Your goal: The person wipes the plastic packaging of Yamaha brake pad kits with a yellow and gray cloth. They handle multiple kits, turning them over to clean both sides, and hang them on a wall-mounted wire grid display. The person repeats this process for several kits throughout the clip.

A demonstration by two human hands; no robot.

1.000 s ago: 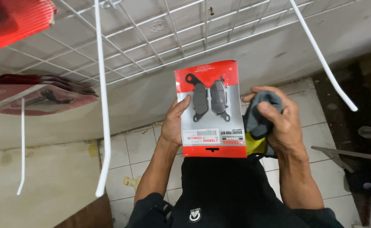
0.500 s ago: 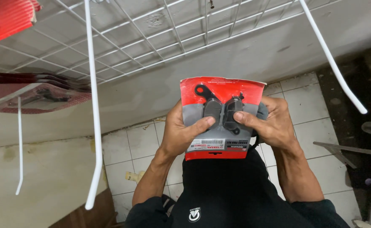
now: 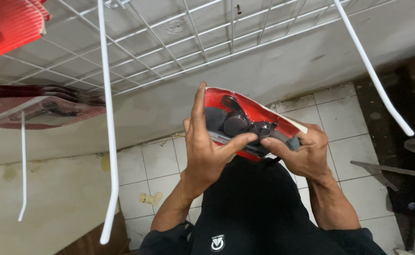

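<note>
I hold a red blister pack (image 3: 245,118) with dark brake-pad-shaped parts under clear plastic, tilted nearly flat in front of my chest. My left hand (image 3: 205,151) grips its left edge, fingers up along the side and thumb across the blister. My right hand (image 3: 299,151) grips the right edge, thumb pressing on the plastic. A grey cloth (image 3: 292,141) peeks out under my right fingers.
A white wire grid panel (image 3: 193,38) hangs on the wall ahead with long white hooks (image 3: 109,141) (image 3: 373,71) sticking out. More red packs (image 3: 37,106) hang on hooks at the left, and another at the top left (image 3: 4,28). White tiled floor (image 3: 340,118) lies below.
The pack has tipped from upright and facing me to nearly flat. Both thumbs have come onto the blister front.
</note>
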